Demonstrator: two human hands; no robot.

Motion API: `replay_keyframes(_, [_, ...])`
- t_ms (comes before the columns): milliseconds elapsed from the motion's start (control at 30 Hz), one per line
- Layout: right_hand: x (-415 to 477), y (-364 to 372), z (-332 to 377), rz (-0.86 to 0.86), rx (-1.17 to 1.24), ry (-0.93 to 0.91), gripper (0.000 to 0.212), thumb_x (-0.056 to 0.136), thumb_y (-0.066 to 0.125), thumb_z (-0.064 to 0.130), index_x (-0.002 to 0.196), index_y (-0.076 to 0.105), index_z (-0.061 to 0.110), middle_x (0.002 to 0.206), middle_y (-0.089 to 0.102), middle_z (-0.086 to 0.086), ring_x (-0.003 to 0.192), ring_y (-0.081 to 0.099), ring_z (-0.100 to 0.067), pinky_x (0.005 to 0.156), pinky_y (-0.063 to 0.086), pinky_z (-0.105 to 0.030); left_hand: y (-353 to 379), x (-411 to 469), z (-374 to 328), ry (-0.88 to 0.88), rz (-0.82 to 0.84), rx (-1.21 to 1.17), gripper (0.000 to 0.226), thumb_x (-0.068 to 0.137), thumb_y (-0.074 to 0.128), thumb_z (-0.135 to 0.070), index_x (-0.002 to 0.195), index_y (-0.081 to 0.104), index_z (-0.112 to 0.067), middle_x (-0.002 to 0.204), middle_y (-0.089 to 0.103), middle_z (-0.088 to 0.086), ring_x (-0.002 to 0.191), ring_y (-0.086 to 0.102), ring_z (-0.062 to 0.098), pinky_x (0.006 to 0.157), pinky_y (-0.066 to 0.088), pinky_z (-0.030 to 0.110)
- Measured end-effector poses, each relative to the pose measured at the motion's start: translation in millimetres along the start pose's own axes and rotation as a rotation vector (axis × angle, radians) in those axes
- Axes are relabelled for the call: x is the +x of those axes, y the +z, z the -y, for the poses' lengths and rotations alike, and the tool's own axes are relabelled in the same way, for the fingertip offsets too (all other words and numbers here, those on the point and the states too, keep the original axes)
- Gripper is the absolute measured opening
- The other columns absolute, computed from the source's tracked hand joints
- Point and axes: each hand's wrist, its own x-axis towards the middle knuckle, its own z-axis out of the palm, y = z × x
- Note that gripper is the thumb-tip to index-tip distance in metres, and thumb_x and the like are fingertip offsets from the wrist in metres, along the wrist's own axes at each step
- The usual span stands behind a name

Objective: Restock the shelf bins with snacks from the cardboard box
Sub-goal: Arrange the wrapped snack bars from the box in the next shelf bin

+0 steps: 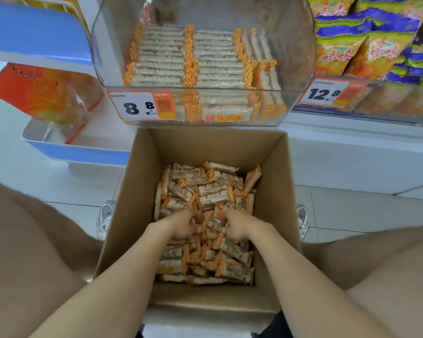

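1. As I see it, the step in hand is gathering: the person bends over the cardboard box with both arms reaching down into it.
2. The left hand is sunk into the loose snack bars near the middle of the box. Its fingers curl down and its grip closes round a few of them.
3. The right hand sits just beside it, its grip likewise bunched on several bars. The fingertips of both hands are hidden among the wrappers.
4. The box stands open on the floor, its far wall against the front edge of the shelf. It looks roughly half full, the bars jumbled with their orange-checked ends pointing every way.
5. Directly above it on the shelf sits the clear bin. It holds the same product as neat rows of bars standing on edge. There are two tidy rows and a looser, leaning one at the right side. A price label is stuck at the bin's front left corner.
6. The next move, I'd judge, calls for lifting both handfuls clear of the box walls and over the bin's front rim. The bars then need squaring up to match the rows. The leaning right-hand row looks like the place with room.
7. Along the shelf to the right, a neighbouring bin holds purple-and-orange bags. To the left lie orange packets.
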Motion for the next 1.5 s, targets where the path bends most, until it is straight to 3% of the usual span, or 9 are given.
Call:
replay_keyframes(200, [30.5,31.0,-10.5,0.149,0.035,0.041,0.07,0.098,0.052,0.005,0.162,0.029,0.023,0.137,0.051,-0.011,0.1,0.061,-0.029,0.07,0.053,-0.036,15.5,16.6,16.8,-0.114,0.047,0.125,0.06,0.092,0.076,-0.036,0.145,0.052,-0.022,0.141,0.055,0.004,0.122,0.057,0.025,0.102,0.052,0.037])
replay_keyframes(400, [38.2,34.7,-12.8,-0.101,0.168,0.011,0.015,0.095,0.066,0.009,0.096,0.061,0.023,0.126,0.054,-0.006,0.108,0.059,-0.027,0.089,0.055,-0.041,20.3,16.6,18.2,-0.144,0.084,0.143,0.048,0.087,0.082,-0.04,0.127,0.059,-0.028,0.132,0.055,0.001,0.114,0.058,0.023,0.097,0.055,0.038])
replay_keyframes(633, [12.6,1.4,-16.1,-0.303,0.703,0.056,0.011,0.102,0.059,0.017,0.112,0.064,0.019,0.127,0.063,-0.007,0.093,0.06,-0.021,0.072,0.048,-0.032,5.0,8.6,10.2,-0.142,-0.121,-0.238,0.034,0.109,0.05,-0.037,0.139,0.05,-0.02,0.122,0.063,0.005,0.096,0.064,0.021,0.075,0.052,0.034])
replay_keyframes(800, [-17.8,-22.4,-10.0,-0.467,0.949,0.023,0.003,0.092,0.077,0.018,0.094,0.077,0.016,0.121,0.066,0.003,0.116,0.058,-0.013,0.095,0.054,-0.036,-19.1,-9.1,-4.8,-0.179,-0.112,-0.437,0.047,0.11,0.043,-0.018,0.156,0.042,-0.009,0.125,0.064,0.013,0.086,0.064,0.027,0.072,0.05,0.037])
replay_keyframes(933, [-48.9,-41.8,-2.4,-0.493,0.87,-0.03,0.009,0.08,0.083,0.021,0.088,0.081,0.018,0.107,0.076,0.003,0.106,0.068,-0.01,0.099,0.057,-0.037,-37.9,-28.4,-13.6,-0.1,-0.278,-0.533,0.042,0.108,0.049,-0.02,0.15,0.05,-0.017,0.096,0.052,-0.008,0.076,0.049,0.007,0.066,0.041,0.022])
replay_keyframes(1133, [-105.4,-70.7,8.1,-0.834,0.653,-0.134,0.03,0.101,0.06,0.04,0.081,0.077,0.025,0.061,0.07,0.009,0.06,0.066,-0.006,0.067,0.048,-0.025,-65.6,-72.5,-31.3,0.095,-0.462,-0.3,0.047,0.083,0.086,-0.023,0.123,0.065,-0.034,0.121,0.064,-0.006,0.105,0.064,0.011,0.085,0.059,0.032])
replay_keyframes(1233, [-129.0,-83.3,6.0,-0.783,0.94,-0.167,0.035,0.092,0.073,0.055,0.086,0.082,0.022,0.068,0.075,0.004,0.061,0.067,-0.012,0.065,0.055,-0.031,-83.2,-101.2,-53.9,0.232,-0.545,-0.078,0.055,0.075,0.09,-0.025,0.122,0.064,-0.037,0.111,0.062,-0.015,0.104,0.061,0.006,0.092,0.056,0.037])
replay_keyframes(1333, [-156.6,-93.0,1.2,-0.512,1.349,-0.324,0.03,0.084,0.088,0.02,0.108,0.079,0.005,0.094,0.077,-0.012,0.081,0.073,-0.017,0.077,0.059,-0.026,-96.3,-128.1,-73.3,0.379,-0.554,-0.106,0.075,0.073,0.092,-0.017,0.136,0.056,-0.035,0.103,0.066,-0.014,0.094,0.066,0.004,0.083,0.06,0.028])
replay_keyframes(1500, [-184.7,-101.1,8.7,-0.534,1.318,-0.373,0.024,0.095,0.077,0.02,0.112,0.073,0.004,0.095,0.079,-0.016,0.078,0.073,-0.023,0.072,0.059,-0.032,-116.2,-160.5,-92.8,0.544,-0.686,-0.181,0.083,0.07,0.095,-0.022,0.138,0.053,-0.043,0.106,0.066,-0.019,0.104,0.063,-0.004,0.086,0.048,0.011])
